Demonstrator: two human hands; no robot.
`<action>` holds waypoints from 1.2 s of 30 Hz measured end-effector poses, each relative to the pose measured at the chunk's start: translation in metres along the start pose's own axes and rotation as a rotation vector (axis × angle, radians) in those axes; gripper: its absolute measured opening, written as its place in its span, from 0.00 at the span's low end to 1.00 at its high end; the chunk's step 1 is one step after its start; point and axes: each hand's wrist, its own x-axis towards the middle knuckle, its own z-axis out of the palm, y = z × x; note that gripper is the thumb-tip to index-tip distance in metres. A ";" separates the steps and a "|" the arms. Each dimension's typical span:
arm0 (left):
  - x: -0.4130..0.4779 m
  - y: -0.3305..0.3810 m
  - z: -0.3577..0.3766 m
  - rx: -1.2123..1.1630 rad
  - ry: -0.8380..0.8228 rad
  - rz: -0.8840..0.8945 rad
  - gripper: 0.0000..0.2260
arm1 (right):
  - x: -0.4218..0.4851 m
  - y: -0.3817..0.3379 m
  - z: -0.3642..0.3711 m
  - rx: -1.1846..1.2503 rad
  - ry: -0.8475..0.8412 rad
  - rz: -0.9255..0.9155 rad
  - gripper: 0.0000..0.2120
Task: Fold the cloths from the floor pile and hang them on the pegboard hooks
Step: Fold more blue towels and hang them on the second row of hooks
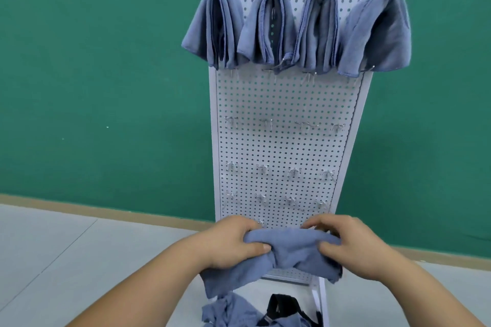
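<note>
Green wall (pixel 93 74) all the way across the back, pale grey floor (pixel 53 260) below it, and a tan skirting strip (pixel 106 211) where they meet. Standing against the wall is a white perforated metal pegboard (pixel 287 146). Folded blue cloths (pixel 265 29) hang side by side along its top row, four of them, and the rows of small wire hooks (pixel 265 123) lower down are bare.

Both hands are low in front of the board's bottom edge. The left hand (pixel 231 244) and right hand (pixel 356 247) each grip one end of a bunched blue cloth (pixel 289 249), fingers curled over the far side and thumbs pressed on the near side. Its loose part droops under the left hand. Right below it on the floor is the crumpled pile of blue cloths (pixel 231 310), beside a black strap (pixel 281 305).
</note>
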 end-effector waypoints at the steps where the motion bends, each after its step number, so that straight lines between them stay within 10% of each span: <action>1: -0.004 0.003 -0.005 0.014 0.016 0.003 0.12 | 0.000 -0.008 0.004 0.000 -0.069 -0.014 0.23; 11: -0.036 0.043 -0.095 0.236 0.188 0.065 0.10 | 0.019 -0.106 0.012 0.303 -0.267 -0.284 0.37; 17: -0.043 0.047 -0.162 0.349 0.351 0.137 0.12 | 0.060 -0.150 -0.019 0.018 0.216 -0.340 0.09; 28: -0.033 0.056 -0.228 0.578 0.767 0.074 0.06 | 0.114 -0.222 -0.086 -0.319 0.415 -0.441 0.09; 36: -0.003 0.066 -0.276 0.493 0.559 0.100 0.14 | 0.150 -0.254 -0.124 -0.433 0.373 -0.406 0.22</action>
